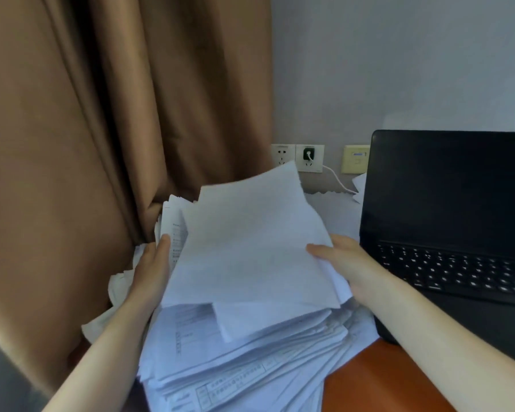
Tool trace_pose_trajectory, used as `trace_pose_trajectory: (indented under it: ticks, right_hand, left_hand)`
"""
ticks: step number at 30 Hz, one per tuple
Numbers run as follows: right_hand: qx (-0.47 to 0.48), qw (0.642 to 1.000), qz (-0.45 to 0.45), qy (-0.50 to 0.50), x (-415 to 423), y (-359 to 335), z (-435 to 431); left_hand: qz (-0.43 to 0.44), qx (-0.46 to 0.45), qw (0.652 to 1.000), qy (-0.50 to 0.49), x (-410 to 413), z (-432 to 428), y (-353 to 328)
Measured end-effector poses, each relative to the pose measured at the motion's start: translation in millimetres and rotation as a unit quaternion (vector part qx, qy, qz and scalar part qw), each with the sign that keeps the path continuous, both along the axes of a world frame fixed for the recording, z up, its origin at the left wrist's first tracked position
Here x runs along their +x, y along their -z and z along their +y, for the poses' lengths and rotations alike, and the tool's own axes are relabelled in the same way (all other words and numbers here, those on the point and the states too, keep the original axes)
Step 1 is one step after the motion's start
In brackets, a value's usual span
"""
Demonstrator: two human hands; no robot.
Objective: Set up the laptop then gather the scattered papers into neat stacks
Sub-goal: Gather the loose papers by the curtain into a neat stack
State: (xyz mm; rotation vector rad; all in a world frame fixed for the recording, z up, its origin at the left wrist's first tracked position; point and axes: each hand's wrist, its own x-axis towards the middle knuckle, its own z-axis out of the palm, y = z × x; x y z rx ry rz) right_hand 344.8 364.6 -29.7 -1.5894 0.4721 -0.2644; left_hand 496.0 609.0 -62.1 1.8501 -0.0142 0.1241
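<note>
Left of the laptop [446,203], left grip [150,266] and right grip [344,263] pinch opposite edges of a floppy paper sheaf [250,248]; likely light, slippery, best held both sides.

papers [250,248]: thin white paper, matt, some sheets printed
laptop [446,188]: black, glossy screen, matt plastic keys
desk [378,379]: orange-brown wood look, smooth
curtain [101,114]: brown cloth, matt
wall [399,55]: grey, matt
sockets [309,157]: smooth plastic

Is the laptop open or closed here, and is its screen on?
Open: the laptop lid stands upright, keyboard exposed. Screen is dark.
</note>
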Motion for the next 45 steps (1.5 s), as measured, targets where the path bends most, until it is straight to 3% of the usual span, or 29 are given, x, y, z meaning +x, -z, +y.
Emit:
trace_pose_trajectory:
  ticks: [4,7,10,17,26,33,39,45]
  right_hand:
    - [-0.023,0.996,0.026,-0.08,2,0,12]
    - [-0.161,0.985,0.036,-0.052,3,1,-2]
    - [-0.236,0.969,0.031,-0.057,-2,4,-5]
    - [-0.149,0.986,0.032,-0.069,15,11,1]
    - [-0.07,0.996,0.032,-0.048,51,2,-1]
    - [-0.199,0.979,0.026,-0.031,40,-3,-13]
    - [-0.276,0.95,0.124,-0.081,37,-9,-33]
    - [-0.264,0.964,0.019,-0.041,48,12,-11]
  left_hand:
    - [-0.028,0.025,0.999,0.017,-1,0,3]
    - [-0.043,0.007,0.998,0.05,-4,2,11]
    - [-0.045,0.015,0.996,0.077,-1,7,16]
    - [-0.053,0.077,0.993,0.068,-1,9,18]
    - [-0.062,0.087,0.992,0.063,-3,7,18]
    - [-0.068,0.079,0.993,0.057,-3,5,17]
    - [-0.066,0.077,0.993,0.06,-2,5,18]
    - [-0.058,0.076,0.994,0.057,-3,4,17]
